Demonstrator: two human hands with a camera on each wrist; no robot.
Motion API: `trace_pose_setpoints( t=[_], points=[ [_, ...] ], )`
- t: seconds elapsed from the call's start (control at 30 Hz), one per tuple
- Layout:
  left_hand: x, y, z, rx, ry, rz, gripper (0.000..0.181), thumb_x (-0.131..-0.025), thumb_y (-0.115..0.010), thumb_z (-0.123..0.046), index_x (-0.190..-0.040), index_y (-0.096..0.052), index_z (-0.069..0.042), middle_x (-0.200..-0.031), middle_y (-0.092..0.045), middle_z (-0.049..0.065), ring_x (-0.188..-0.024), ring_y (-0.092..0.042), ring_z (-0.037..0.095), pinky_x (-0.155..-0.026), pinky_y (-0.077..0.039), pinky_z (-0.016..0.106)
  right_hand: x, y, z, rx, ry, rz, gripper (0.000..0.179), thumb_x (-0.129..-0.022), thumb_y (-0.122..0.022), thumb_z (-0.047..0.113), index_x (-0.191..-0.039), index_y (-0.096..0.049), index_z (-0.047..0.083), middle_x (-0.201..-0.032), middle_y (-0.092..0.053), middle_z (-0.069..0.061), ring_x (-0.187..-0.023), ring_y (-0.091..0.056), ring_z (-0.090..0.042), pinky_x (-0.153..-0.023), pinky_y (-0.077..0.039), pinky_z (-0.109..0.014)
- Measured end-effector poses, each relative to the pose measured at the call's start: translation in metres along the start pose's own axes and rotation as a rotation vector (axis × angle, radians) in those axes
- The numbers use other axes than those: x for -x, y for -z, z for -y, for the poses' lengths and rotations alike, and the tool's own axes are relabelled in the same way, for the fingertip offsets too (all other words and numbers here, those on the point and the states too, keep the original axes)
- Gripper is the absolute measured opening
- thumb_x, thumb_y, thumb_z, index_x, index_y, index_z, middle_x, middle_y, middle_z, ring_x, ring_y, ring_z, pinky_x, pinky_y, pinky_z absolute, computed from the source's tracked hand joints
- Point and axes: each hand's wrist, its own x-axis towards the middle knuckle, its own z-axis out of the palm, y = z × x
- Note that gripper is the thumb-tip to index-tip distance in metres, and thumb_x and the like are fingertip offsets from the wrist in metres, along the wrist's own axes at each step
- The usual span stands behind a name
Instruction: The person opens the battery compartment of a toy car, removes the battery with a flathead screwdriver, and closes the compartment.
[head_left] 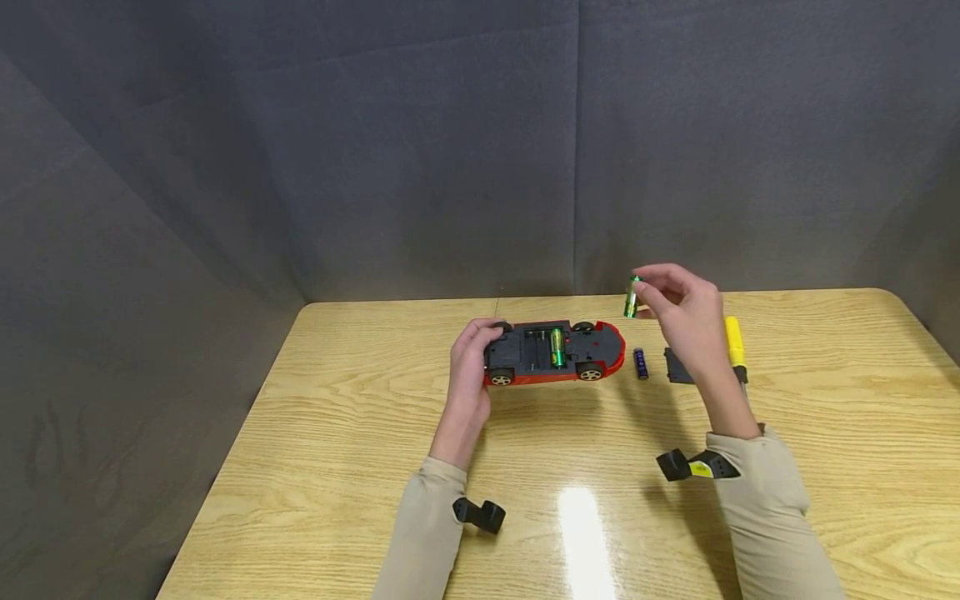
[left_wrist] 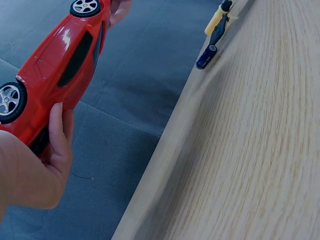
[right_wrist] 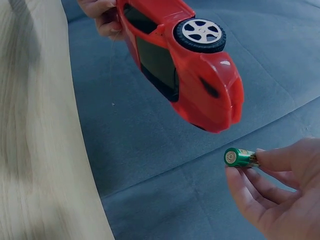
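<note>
A red toy car is held upside down above the table, its dark underside facing up. My left hand grips it by the left end, thumb and fingers around the body. In its uncovered battery compartment lies one green battery, with bare space beside it. To the right of the car, my right hand pinches another green battery between thumb and fingers; the right wrist view shows that battery apart from the car's red end.
On the wooden table right of the car lie a dark blue battery and a black cover, partly behind my right hand. Beyond them is a screwdriver with a yellow handle. A grey cloth hangs behind the table.
</note>
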Motion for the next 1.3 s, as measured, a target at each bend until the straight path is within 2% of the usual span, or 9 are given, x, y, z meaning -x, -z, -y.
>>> trace_pose_setpoints(
  t=[0.17,0.47,0.7,0.87,1.03,1.3],
  points=[
    [0.001,0.0,-0.001,0.003,0.0,0.003,0.02,-0.092,-0.059,-0.014,-0.107,-0.072,-0.008,-0.116,-0.063,0.008,-0.103,-0.056,0.022,-0.083,-0.049,0.031,-0.001,0.0,-0.005,0.013,-0.002,0.006,0.026,-0.1,-0.068,0.011,-0.12,-0.07,-0.006,-0.095,-0.07,-0.007,-0.084,-0.066,-0.021,-0.073,-0.058,-0.022],
    [0.001,-0.001,-0.001,0.0,-0.002,-0.001,0.022,-0.092,-0.06,-0.015,-0.108,-0.071,-0.005,-0.115,-0.063,0.008,-0.102,-0.056,0.022,-0.082,-0.049,0.031,-0.004,0.0,-0.012,0.024,-0.028,0.021,0.027,-0.101,-0.066,0.009,-0.123,-0.069,-0.007,-0.103,-0.069,-0.021,-0.08,-0.063,-0.008,-0.071,-0.056,-0.018],
    [0.0,0.0,0.0,-0.004,-0.003,-0.002,0.023,-0.093,-0.06,-0.015,-0.109,-0.071,-0.005,-0.114,-0.062,0.007,-0.103,-0.055,0.022,-0.083,-0.048,0.031,-0.003,0.0,-0.015,0.022,-0.034,0.032,0.026,-0.101,-0.067,0.012,-0.121,-0.069,-0.006,-0.099,-0.069,-0.013,-0.082,-0.064,-0.013,-0.071,-0.057,-0.019],
    [0.001,0.0,0.0,-0.001,0.0,-0.003,0.022,-0.093,-0.06,-0.016,-0.109,-0.072,-0.005,-0.115,-0.062,0.007,-0.103,-0.056,0.022,-0.083,-0.048,0.031,-0.004,0.001,-0.018,0.026,-0.046,0.04,0.027,-0.101,-0.067,0.011,-0.122,-0.069,-0.006,-0.103,-0.068,-0.021,-0.081,-0.065,-0.012,-0.07,-0.056,-0.018],
    [0.001,0.0,0.0,-0.001,0.0,0.002,0.019,-0.093,-0.06,-0.016,-0.105,-0.072,-0.01,-0.116,-0.062,0.008,-0.103,-0.055,0.022,-0.083,-0.048,0.032,-0.005,0.001,-0.022,0.028,-0.058,0.048,0.027,-0.101,-0.067,0.011,-0.122,-0.07,-0.006,-0.103,-0.069,-0.022,-0.08,-0.065,-0.011,-0.07,-0.057,-0.02],
    [0.001,0.001,0.001,-0.007,0.006,0.004,0.024,-0.093,-0.06,-0.016,-0.111,-0.071,-0.005,-0.117,-0.062,0.008,-0.103,-0.055,0.022,-0.083,-0.048,0.032,-0.005,0.003,-0.026,0.053,-0.082,0.086,0.027,-0.101,-0.067,0.012,-0.122,-0.069,-0.005,-0.1,-0.067,-0.022,-0.077,-0.065,-0.01,-0.069,-0.057,-0.019]
  ],
)
